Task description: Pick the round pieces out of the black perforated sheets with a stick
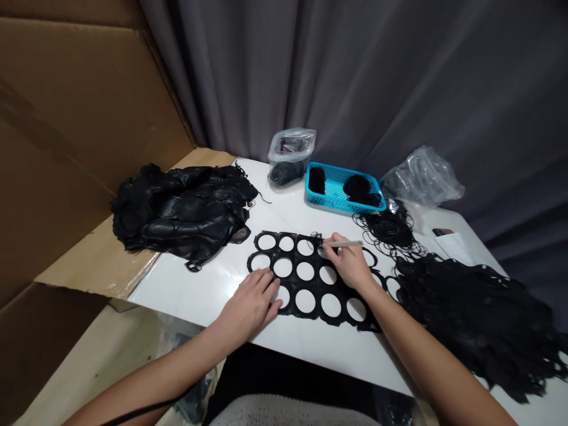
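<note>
**Sheet, thin black rubber-like material** [316, 288], punched with rows of round holes; lying flat at mid-table on a **white table** [310, 361]. Handling, as judged: light, soft, floppy; narrow webs between holes probably prone to stretching or tearing. Best hold: the wider outer margin, or broad support under a flat palm, rather than a single web.

**Left hand** [251, 305]: open, fingers spread, resting on the sheet's near-left part, nothing grasped. **Right hand** [350, 263]: closed narrowly around a **slim pale pen-like tool** [346, 243], tip toward the sheet's far edge, exact contact too small to tell.

Left of the sheet: **crumpled black heap** [181, 207], against a **cardboard panel** [89, 118]. Right: **larger heap of holed black sheet** [470, 319], crowding the sheet's right end. Far right: **tangle of black rings** [388, 231], close to the sheet's far-right corner, a likely snag. Far side: **blue plastic basket** [326, 198] holding black coils; **zip bag of black material** [290, 157]; **crumpled clear plastic bag** [421, 177].
</note>
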Demonstrator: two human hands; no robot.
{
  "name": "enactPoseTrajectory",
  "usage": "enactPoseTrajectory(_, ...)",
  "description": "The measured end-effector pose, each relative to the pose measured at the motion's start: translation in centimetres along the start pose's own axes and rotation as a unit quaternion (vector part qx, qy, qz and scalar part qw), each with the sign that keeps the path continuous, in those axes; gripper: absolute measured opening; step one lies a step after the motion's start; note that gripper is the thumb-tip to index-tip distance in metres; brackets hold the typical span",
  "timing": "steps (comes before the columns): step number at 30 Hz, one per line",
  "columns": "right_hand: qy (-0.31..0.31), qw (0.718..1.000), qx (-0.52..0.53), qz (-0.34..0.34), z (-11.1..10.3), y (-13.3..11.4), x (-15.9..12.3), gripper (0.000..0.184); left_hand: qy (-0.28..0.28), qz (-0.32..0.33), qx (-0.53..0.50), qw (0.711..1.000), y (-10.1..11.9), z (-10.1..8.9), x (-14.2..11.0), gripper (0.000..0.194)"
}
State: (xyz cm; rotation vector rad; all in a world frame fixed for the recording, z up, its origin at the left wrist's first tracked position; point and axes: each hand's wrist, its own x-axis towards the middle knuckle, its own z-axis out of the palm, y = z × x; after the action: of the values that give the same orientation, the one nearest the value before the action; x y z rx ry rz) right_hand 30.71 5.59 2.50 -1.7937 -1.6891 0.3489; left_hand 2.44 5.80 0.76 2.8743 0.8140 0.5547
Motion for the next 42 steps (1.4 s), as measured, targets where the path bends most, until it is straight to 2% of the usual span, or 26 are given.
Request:
enactPoseTrajectory(3, -0.075, 0.993, 0.088, 0.01, 0.4, -1.4, -2.9, 0.017, -0.007, 0.017, -0.037, 0.999, 0.5, 0.3, 1.2, 0.035)
enactPoseTrajectory(6, -0.113, 0.984, 0.138, 0.009, 1.4, -2.4, -4.7, 0.016, -0.023, 0.058, -0.053, 0.997, 0.8, 1.2, 2.0, 0.043)
enactPoseTrajectory(10, -0.115, 0.981, 0.156, 0.006, 2.2, -2.5, -5.1, 0.015, -0.041, 0.06, -0.047, 0.996, 0.7, 2.1, 2.1, 0.046)
enactPoseTrajectory(16, -0.109, 0.985, 0.131, -0.014, 2.1, -2.5, -4.9, 0.018, -0.044, 0.061, -0.042, 0.996, 0.5, 2.1, 1.9, 0.046)
enactPoseTrajectory(18, -0.108, 0.989, 0.089, -0.045, 2.2, -2.7, -5.3, 0.016, -0.045, 0.057, -0.047, 0.996, 0.6, 2.0, 2.0, 0.047)
enactPoseTrajectory(20, -0.107, 0.988, 0.032, -0.107, 2.4, -3.1, -5.8, 0.012, -0.049, 0.047, -0.052, 0.996, 0.6, 1.8, 2.1, 0.05)
enactPoseTrajectory(22, -0.109, 0.977, -0.029, -0.18, 2.6, -3.3, -6.0, 0.016, -0.057, 0.037, -0.051, 0.996, 0.6, 1.8, 2.2, 0.054)
enactPoseTrajectory(24, -0.104, 0.966, -0.08, -0.221, 2.7, -3.1, -5.4, 0.021, -0.067, 0.034, -0.044, 0.996, 0.6, 1.8, 2.2, 0.055)
enactPoseTrajectory(26, -0.072, 0.971, -0.112, -0.199, 2.4, -2.0, -3.9, 0.02, -0.072, 0.034, -0.035, 0.996, 0.5, 1.9, 2.2, 0.053)
enactPoseTrajectory(29, 0.032, 0.987, -0.137, -0.078, 0.8, 0.7, -1.2, 0.016, -0.065, 0.03, -0.026, 0.997, 0.3, 2.0, 2.0, 0.05)
enactPoseTrajectory(31, 0.084, 0.99, -0.114, -0.004, -0.6, 2.5, -0.2, 0.016, -0.059, 0.03, -0.02, 0.998, 0.2, 1.9, 1.9, 0.051)
enactPoseTrajectory(33, 0.089, 0.993, -0.059, 0.049, -1.8, 3.6, -0.4, 0.018, -0.061, 0.034, -0.016, 0.997, 0.1, 1.7, 2.1, 0.052)
enactPoseTrajectory(35, 0.065, 0.994, -0.007, 0.082, -2.5, 3.9, -1.4, 0.02, -0.069, 0.032, -0.005, 0.997, 0.1, 1.5, 2.8, 0.048)
enactPoseTrajectory(39, 0.063, 0.991, 0.047, 0.111, -2.4, 3.4, -3.3, 0.023, -0.082, 0.025, 0.023, 0.996, 0.4, 1.8, 4.4, 0.032)
enactPoseTrajectory(42, 0.049, 0.988, 0.096, 0.114, -2.1, 3.1, -3.3, 0.025, -0.077, 0.029, 0.034, 0.996, 0.3, 2.2, 4.7, 0.032)
